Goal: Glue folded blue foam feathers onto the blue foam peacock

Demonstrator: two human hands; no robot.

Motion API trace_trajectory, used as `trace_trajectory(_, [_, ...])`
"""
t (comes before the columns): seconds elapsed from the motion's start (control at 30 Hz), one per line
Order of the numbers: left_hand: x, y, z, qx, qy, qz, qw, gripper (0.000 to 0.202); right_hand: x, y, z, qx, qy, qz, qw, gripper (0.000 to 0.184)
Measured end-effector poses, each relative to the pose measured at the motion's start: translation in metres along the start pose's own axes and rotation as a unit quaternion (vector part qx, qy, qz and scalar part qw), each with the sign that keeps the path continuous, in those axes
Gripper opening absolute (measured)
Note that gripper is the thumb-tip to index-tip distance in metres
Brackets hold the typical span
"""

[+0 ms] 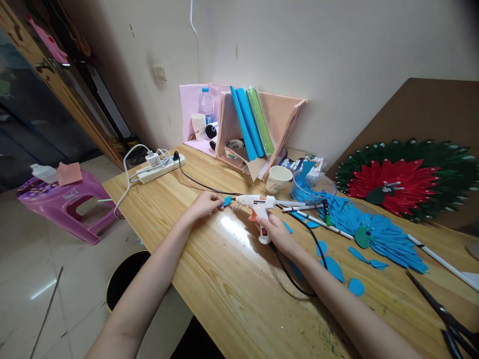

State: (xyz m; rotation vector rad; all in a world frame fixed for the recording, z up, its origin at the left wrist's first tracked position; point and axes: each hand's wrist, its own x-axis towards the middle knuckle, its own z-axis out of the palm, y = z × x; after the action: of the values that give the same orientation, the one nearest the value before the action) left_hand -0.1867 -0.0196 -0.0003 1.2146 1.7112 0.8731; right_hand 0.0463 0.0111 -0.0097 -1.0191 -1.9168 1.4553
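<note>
Gripping the white glue gun by its handle in the right hand, and pinching a small blue paper piece in the fingertips of the left hand, low over the table. Pointing the nozzle sideways, right up at the paper. Cannot tell contact from a slight gap at this angle, nor whether pressing the orange trigger or only resting near it.

Judging this as a gluing step, hold the paper by its far end, well back from the likely hot tip, to spare the fingertips. Steady both wrists low, and squeeze gently for a small bead rather than a blob apt to soak or warp thin paper. Draw the tip away with a slight twist to break any string of glue. Press the glued spot before cooling sets in.

Mind the black cord, looped under the right forearm; allow slack to avoid a tug on the gun. Guard against drips on the loose blue petals beside that forearm. Leave the scissors at the far right, well apart from both hands.
</note>
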Motion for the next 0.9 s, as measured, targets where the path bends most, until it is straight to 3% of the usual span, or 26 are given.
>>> trace_trajectory(0.37, [-0.0010,0.0005,0.0009,0.013,-0.001,0.003,1.000,0.022,-0.0002,-0.0031,0.0027,-0.007,-0.025,0.008,1.000,0.029])
trace_trajectory(0.9, [-0.0012,0.0000,0.0013,0.027,-0.010,0.013,0.999,0.026,0.0005,-0.0027,0.0044,-0.034,-0.014,0.004,0.999,0.028])
